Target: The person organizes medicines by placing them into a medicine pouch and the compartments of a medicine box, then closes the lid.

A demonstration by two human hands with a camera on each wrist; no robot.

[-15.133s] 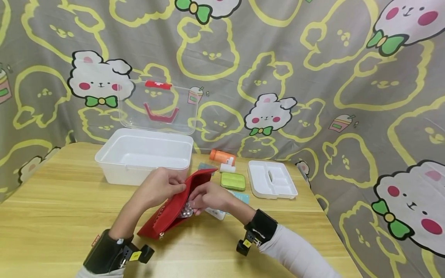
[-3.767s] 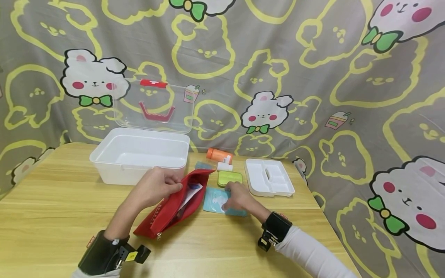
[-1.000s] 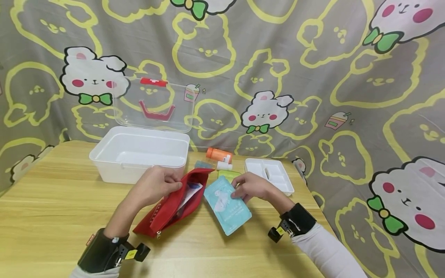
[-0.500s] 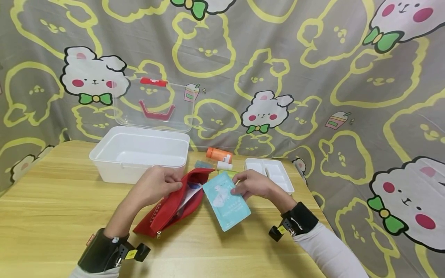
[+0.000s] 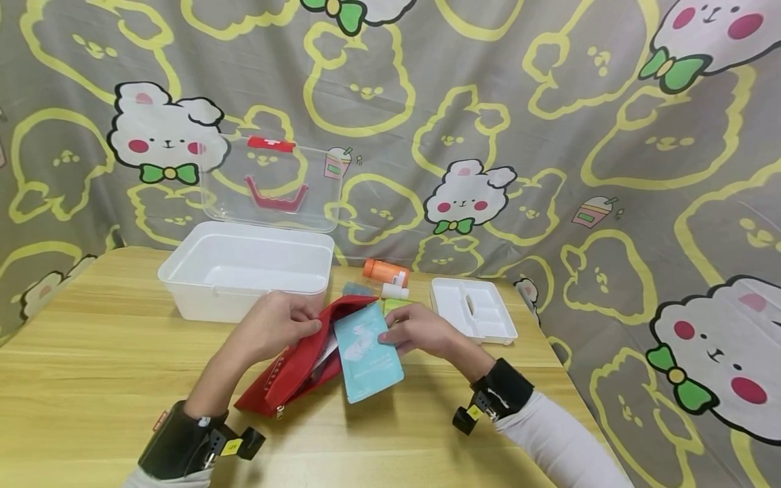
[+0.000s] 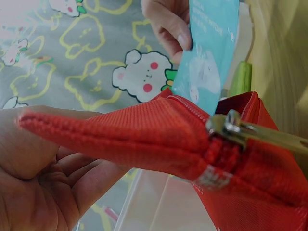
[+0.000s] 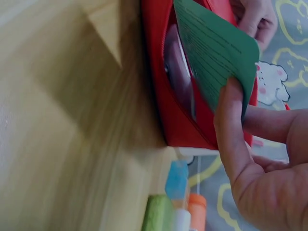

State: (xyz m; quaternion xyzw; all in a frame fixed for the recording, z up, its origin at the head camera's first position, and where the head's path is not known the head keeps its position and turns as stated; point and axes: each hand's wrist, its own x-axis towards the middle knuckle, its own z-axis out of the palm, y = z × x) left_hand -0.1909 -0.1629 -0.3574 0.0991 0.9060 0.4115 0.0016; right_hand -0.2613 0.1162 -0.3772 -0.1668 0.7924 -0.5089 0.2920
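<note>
My left hand (image 5: 277, 327) pinches the upper edge of a red zippered pouch (image 5: 287, 376), whose mouth gapes toward the right. A metal zipper pull (image 6: 231, 127) hangs at the pouch's end in the left wrist view. Between thumb and fingers my right hand (image 5: 421, 331) holds a light blue sachet (image 5: 368, 352) by its edge, tilted at the pouch's mouth. From the right wrist view, the sachet's printed back (image 7: 219, 48) overlaps the opening. Other packets (image 7: 178, 72) lie inside the pouch, partly hidden by the sachet.
Behind the pouch stands a white box (image 5: 244, 308) with its clear lid (image 5: 274, 203) raised. An orange bottle (image 5: 386, 272), a small white bottle (image 5: 394, 291) and a green case (image 5: 395, 304) lie behind the right hand. A divided white tray (image 5: 472, 332) sits to the right.
Since 15 seconds ago the right hand left the pouch and picked the light blue sachet off the table. In the last half second it moved left to the pouch's mouth; the left hand stayed.
</note>
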